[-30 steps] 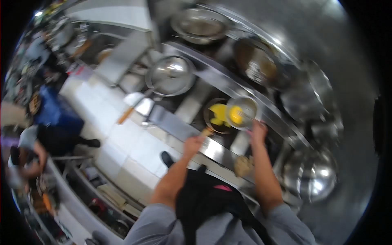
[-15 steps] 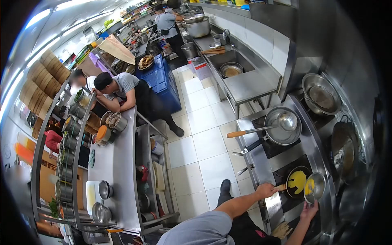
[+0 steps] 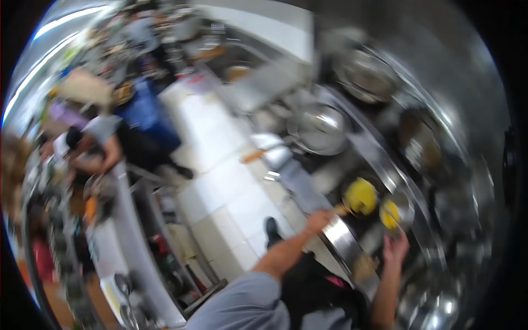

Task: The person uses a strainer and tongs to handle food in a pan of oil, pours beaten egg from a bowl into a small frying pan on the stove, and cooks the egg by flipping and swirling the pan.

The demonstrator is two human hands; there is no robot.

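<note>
Left grip (image 3: 319,221): you have it closed round the wooden handle (image 3: 340,210) of the small pan (image 3: 352,213).
Right grip (image 3: 395,247): you hold the metal bowl (image 3: 406,208) at its six o'clock rim.
Small pan: four o'clock in your view, yellow mixture (image 3: 361,196) spread inside.
Metal bowl: toward the small pan's four o'clock, more yellow mixture inside.

has the frying pan (image 3: 379,187) on the stove (image 3: 301,184), left hand (image 3: 319,221) at its handle, egg (image 3: 361,196) inside; has the bowl (image 3: 406,206) just right of it, right hand (image 3: 395,248) at the near rim; has the ladle (image 3: 256,156) across the pot (image 3: 320,145), further left; has the worktable (image 3: 114,236) beyond the floor (image 3: 220,187).
</note>
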